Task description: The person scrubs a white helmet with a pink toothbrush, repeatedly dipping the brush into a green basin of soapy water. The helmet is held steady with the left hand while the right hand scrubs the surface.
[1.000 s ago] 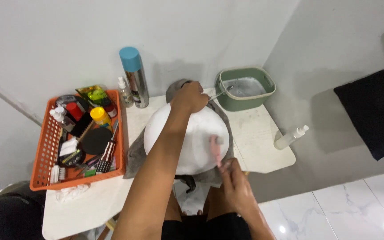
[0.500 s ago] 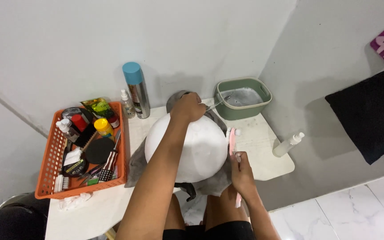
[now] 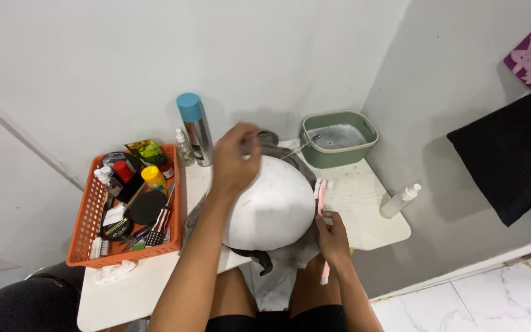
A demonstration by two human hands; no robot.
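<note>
A white helmet-like dome (image 3: 271,209) rests on a grey cloth (image 3: 290,255) at the table's front edge, over my lap. My left hand (image 3: 236,157) hovers above the dome's far side, blurred, fingers pinched together; whether it holds anything cannot be told. My right hand (image 3: 333,237) grips a pink brush (image 3: 322,203) by its handle, bristle head pointing away from me against the dome's right flank.
An orange basket (image 3: 87,215) of small bottles, brushes and tins sits left. A tall spray can with blue cap (image 3: 195,130) and a small bottle stand by the wall. A green tub (image 3: 338,139) is at the back right; a white bottle (image 3: 399,201) lies near the table's right edge.
My left hand lifted off the top of the dome and now hovers above it. My right hand brought the pink brush upright along the dome's right side.
</note>
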